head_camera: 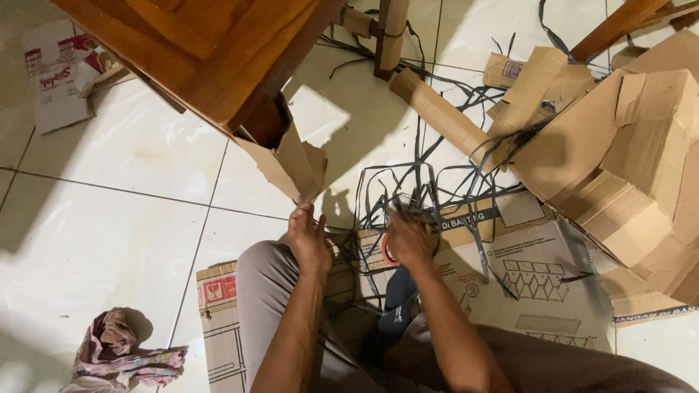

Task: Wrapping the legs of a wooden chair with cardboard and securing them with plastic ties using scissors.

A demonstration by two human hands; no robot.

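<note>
My left hand [308, 239] pinches the lower tip of a torn brown cardboard wrap [287, 161] that hangs from the corner of a wooden furniture piece [211, 51]. My right hand [409, 237] is closed around a roll of tape with an orange-red core [391, 255], just right of the left hand and above my knees. A tangle of dark plastic straps [429, 185] lies on the floor right beyond the right hand. I sit on flattened printed cardboard [524, 269].
Piled cardboard pieces [641, 160] and a cardboard tube [440, 113] lie at the right. A crumpled pink-patterned rag [120, 353] sits at the lower left. A flattened printed box [54, 80] lies at the upper left. Wooden legs [389, 36] stand on the white tile floor [109, 211].
</note>
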